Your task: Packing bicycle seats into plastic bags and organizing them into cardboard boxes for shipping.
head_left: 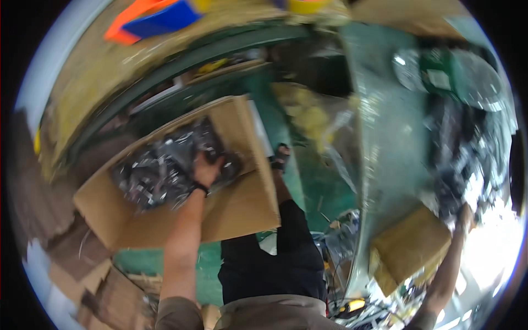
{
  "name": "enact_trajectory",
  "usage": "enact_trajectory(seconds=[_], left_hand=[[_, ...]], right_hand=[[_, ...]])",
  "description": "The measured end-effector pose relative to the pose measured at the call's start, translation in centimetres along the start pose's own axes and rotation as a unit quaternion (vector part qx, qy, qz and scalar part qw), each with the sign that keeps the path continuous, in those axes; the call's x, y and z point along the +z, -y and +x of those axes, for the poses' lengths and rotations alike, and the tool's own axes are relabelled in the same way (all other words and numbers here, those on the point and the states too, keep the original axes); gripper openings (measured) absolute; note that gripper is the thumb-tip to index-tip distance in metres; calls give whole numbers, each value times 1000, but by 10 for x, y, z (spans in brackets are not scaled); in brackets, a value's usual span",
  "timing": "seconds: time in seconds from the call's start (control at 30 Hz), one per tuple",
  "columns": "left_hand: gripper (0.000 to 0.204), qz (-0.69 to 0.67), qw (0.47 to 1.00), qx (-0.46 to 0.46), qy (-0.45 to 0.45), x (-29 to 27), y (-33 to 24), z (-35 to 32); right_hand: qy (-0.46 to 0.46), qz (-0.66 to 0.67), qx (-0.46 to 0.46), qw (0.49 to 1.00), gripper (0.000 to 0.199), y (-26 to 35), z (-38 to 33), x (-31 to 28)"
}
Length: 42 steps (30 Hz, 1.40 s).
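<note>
A large cardboard box (236,209) stands open on the left, tilted in view. Glossy dark plastic bags (159,170) fill much of its inside. My left hand (207,170), with a black band at the wrist, reaches into the box, its fingers curled into one of these bags; motion blur softens them. Far to the right, my right hand (466,215) is closed on the near end of a pile of similar dark, clear-wrapped bags (467,148) on a green table. Strong glare beside this hand hides part of its fingers.
A smaller brown carton (412,247) sits on the green table (390,143), next to my right forearm. Beyond the bags lies a large clear bottle with a green label (437,71). Orange and blue bins (162,19) stand at the far left. Flattened cardboard (82,264) lies lower left.
</note>
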<state>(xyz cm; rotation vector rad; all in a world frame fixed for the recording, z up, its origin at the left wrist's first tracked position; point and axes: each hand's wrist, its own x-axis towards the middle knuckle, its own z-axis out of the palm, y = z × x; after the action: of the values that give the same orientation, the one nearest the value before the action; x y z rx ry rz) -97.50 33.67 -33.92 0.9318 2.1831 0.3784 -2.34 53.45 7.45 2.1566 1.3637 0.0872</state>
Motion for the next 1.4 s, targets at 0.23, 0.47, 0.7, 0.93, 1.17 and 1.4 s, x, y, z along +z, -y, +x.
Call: enact_trajectory(seconds=[0.23,0.47,0.7,0.93,1.17,1.4], left_hand=[[96,66,997,22,29,-2,-37,-31],[118,101,987,-21,126,-29,0,-32],[97,-85,987,135,16,-106,-84,-64],[87,-102,878,467,38,-257,-109,-142],[80,-205,945,90,238,-227,-72,-87],[70,-469,802,108,355,-132,-32,-84]], right_hand=[[-92,58,-78,991,37,-74,-8,-36],[-119,522,6,844,40,102,-149,-137],[109,619,-74,775,58,351,-351,-269],[344,570,-180,724,59,587,-416,-234],[527,728,-97,428,55,700,-441,-139],[453,604,-68,652,62,784,-467,-78]])
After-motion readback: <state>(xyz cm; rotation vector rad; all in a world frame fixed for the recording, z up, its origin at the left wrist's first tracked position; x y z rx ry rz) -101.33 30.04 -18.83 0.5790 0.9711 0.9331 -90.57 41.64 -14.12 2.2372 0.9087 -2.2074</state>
